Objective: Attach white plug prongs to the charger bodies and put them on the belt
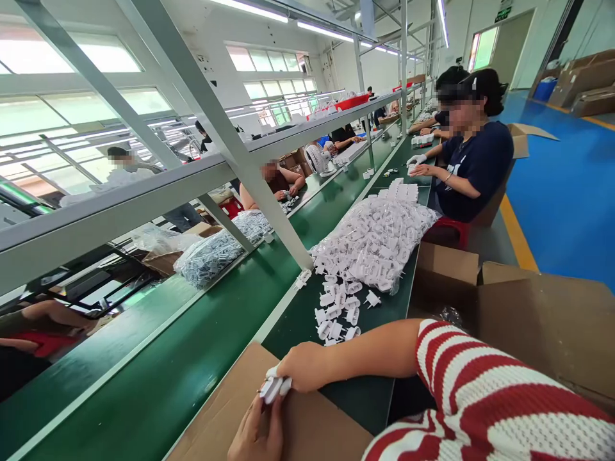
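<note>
Over cardboard (225, 410), a slanted plug (272, 388) points leftward.

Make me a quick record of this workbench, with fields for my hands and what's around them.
Right hand: fingers on a small white part
Left hand: fingers on the same part
Beneath: brown cardboard
Loose beyond: scattered white pieces
Farther back: clear bag full of white pieces
Nearby: seated co-worker in a dark top
</note>
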The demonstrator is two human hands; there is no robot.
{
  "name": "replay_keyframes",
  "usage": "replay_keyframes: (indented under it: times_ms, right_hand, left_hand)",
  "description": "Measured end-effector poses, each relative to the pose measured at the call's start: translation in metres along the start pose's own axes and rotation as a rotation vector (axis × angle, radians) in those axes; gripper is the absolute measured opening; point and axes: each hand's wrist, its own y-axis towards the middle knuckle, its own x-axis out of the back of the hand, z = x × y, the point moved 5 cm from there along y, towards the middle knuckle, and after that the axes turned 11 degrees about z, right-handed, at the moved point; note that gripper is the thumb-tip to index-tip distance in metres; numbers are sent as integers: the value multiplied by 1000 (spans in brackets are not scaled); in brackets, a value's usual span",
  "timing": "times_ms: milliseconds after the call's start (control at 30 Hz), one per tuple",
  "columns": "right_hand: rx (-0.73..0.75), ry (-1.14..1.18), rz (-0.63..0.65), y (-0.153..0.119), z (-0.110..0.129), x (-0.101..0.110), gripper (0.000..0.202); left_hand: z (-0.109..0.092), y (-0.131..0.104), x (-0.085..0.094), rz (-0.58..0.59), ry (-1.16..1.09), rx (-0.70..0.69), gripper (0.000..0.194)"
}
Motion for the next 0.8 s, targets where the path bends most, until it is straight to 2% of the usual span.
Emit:
replay_keyframes:
  times_ms: [100,200,300,433,467,533,600,667,733,800]
  right_hand:
    - [-21,32,15,-5,1,6,22]
    - [-38,56,45,-8,4,12,23]
    - [-33,66,73,-8,8,17,28]
    - [11,78,67,-22,10,19,51]
    - [28,89,35,-30,9,18,57]
    - [66,127,-84,-55,7,13,61]
    - [92,172,-260,-87,1,6,62]
    - [63,180,-361,-116,-9,-6,67]
    - [-57,147,-406,-139,-23,-20,66]
    - [-151,89,-388,-151,-34,-33,65]
  left_hand:
    - [-11,2,3,-35,149,-90,38]
    - [-26,3,7,-28,142,-124,42]
    - [-35,8,15,-69,21,-18,39]
    - [-47,13,26,30,-122,190,41]
    - [-51,11,32,21,-138,227,42]
    - [-60,2,48,-89,-145,237,43]
    - [-67,-13,64,-256,-120,183,45]
    - [-70,-29,70,-369,-75,107,43]
    - [-67,-39,65,-350,-42,63,39]
    - [-63,-43,55,-260,-55,59,34]
